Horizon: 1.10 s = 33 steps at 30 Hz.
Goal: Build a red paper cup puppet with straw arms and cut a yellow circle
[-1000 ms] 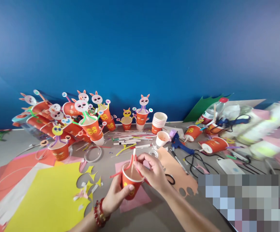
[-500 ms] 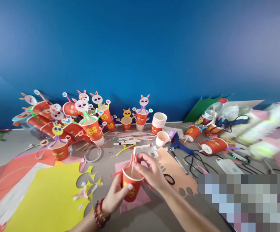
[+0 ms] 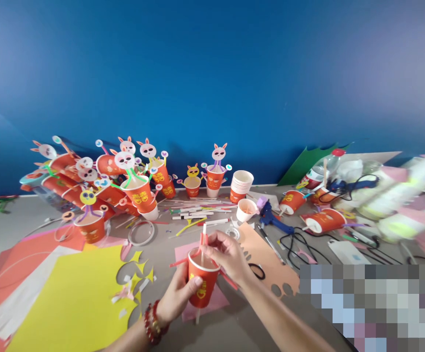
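Observation:
My left hand (image 3: 175, 296), with a red bead bracelet on the wrist, grips a red paper cup (image 3: 202, 283) from its left side and holds it just above the table. My right hand (image 3: 227, 256) pinches a red and white straw (image 3: 202, 242) that rises out of the cup's mouth. A red straw arm (image 3: 178, 263) sticks out to the cup's left and another to its right. A thin stick shows below the cup's base.
A yellow cut sheet (image 3: 73, 298) and orange paper lie at the left. Finished bunny-faced cups (image 3: 135, 188) crowd the back left. A stack of cups (image 3: 240, 186), loose straws (image 3: 193, 212), a blue glue gun (image 3: 271, 220), black cables and scissors (image 3: 258, 271) lie beyond.
The cup has tilted and shifted slightly right in my left hand. A stick now pokes out below its base. My right hand stays pinched on the straw.

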Each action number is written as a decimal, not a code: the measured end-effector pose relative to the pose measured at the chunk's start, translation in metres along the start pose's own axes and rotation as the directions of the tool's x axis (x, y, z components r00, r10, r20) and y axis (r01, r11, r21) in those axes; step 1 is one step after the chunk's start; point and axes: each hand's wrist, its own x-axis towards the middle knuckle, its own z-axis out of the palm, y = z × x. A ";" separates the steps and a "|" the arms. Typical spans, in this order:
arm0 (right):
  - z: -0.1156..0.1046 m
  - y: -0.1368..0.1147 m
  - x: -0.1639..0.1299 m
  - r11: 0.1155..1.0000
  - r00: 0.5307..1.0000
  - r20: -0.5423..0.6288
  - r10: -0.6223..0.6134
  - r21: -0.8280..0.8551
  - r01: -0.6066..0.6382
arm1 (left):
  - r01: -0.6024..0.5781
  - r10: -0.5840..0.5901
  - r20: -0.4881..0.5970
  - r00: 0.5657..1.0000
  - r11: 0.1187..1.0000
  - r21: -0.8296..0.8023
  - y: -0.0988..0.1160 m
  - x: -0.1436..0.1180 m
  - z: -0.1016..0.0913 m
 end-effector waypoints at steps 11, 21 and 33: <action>-0.001 0.009 0.001 0.980 0.998 -0.006 0.069 0.186 -0.067 | 0.060 -0.055 0.051 0.997 0.994 -0.096 -0.012 -0.001 -0.003; 0.000 0.013 0.001 0.943 0.992 0.010 0.129 0.309 -0.126 | 0.034 -0.034 0.007 0.999 0.998 -0.056 -0.011 -0.001 -0.004; -0.002 0.019 0.003 0.954 0.992 -0.009 0.124 0.277 -0.116 | -0.049 0.093 0.142 0.986 0.957 -0.285 0.008 0.013 -0.003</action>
